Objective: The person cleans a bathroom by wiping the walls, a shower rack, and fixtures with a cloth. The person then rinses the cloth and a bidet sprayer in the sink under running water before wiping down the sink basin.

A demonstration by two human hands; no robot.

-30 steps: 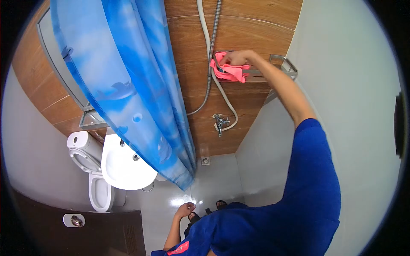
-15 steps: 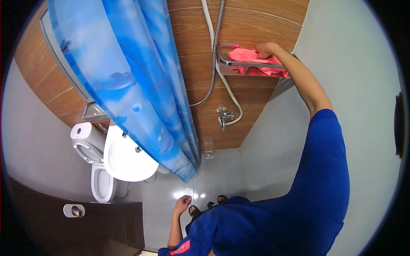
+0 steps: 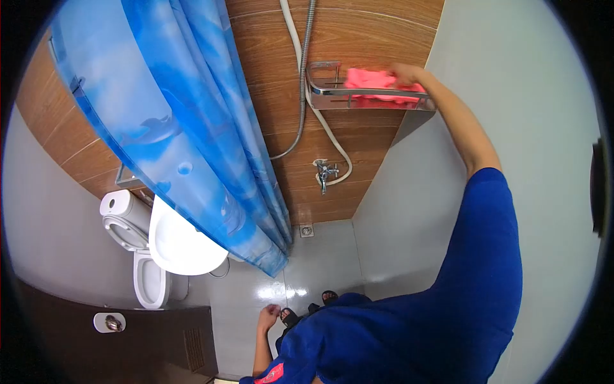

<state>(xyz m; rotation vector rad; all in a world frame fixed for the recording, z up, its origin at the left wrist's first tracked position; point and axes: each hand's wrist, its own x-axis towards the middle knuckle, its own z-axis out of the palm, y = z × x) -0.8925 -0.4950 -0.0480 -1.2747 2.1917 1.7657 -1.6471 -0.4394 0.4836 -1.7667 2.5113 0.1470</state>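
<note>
A pink cloth (image 3: pixel 369 79) lies bunched on the metal wall shelf (image 3: pixel 326 91) in the upper right of the head view. My right hand (image 3: pixel 404 74) is on the cloth's right end with bent fingers, slightly blurred, gripping it. The shelf's front rail crosses before the lower part of the cloth. Low in the view, my left hand (image 3: pixel 268 315) hangs at my side above the floor, near my sandalled feet. Its fingers are loosely curled, and nothing shows in them.
A blue shower curtain (image 3: pixel 192 128) hangs left of the shelf. Beside it are a hose (image 3: pixel 303 83) and a wall tap (image 3: pixel 325 173). At left stand a white washbasin (image 3: pixel 182 249), a toilet (image 3: pixel 151 281) and a dark door (image 3: pixel 153 345). A drain (image 3: pixel 306 230) sits in the floor.
The cloth no longer hangs over the rail at the right; it lies more gathered on the shelf. My right hand stays at it. The view has shifted slightly, and my left hand sits a little lower.
</note>
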